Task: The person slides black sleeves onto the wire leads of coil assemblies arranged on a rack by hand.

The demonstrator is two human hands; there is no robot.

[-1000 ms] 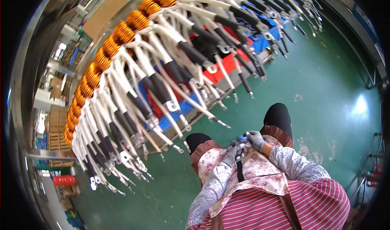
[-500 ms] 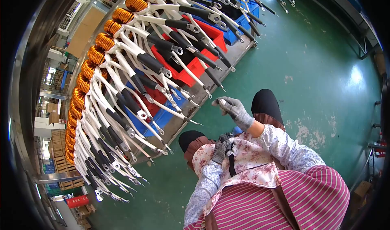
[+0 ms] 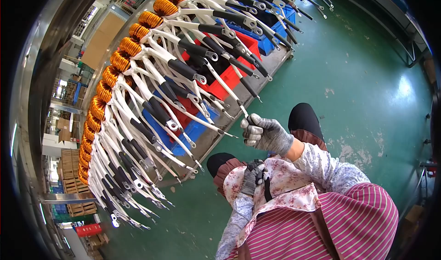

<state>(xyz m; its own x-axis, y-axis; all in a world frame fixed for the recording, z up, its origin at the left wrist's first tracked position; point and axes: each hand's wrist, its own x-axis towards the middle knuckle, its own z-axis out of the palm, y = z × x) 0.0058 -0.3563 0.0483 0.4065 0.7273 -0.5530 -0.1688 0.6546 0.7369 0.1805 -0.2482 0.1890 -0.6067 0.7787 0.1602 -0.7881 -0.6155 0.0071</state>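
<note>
My right hand [image 3: 268, 135], in a grey glove, is closed with thumb and fingers pinching the tip of a white cable [image 3: 228, 92]. The tip itself is hidden by the fingers. That cable hangs in a long row with several other white cables, many with black sleeves [image 3: 181, 69] and metal ring lugs [image 3: 200, 79]. Copper-wound ring coils [image 3: 121, 60] line their upper ends. Near my apron, my gloved left hand [image 3: 251, 176] is closed; small dark pieces show at its fingers, too unclear to name. A black strip [image 3: 268, 190] lies just below it.
Under the cables, a red bin [image 3: 250, 44] and blue bins [image 3: 183, 142] stand on a grey platform [image 3: 279, 60]. Green floor [image 3: 367, 76] extends to the right. My knees [image 3: 304, 120] are close below my hands. Wooden pallets [image 3: 71, 177] stand at far left.
My right hand has moved slightly toward the cable row and closed on a white cable's tip. My left hand stays near the apron. The view has shifted a little, moving the row rightward.
</note>
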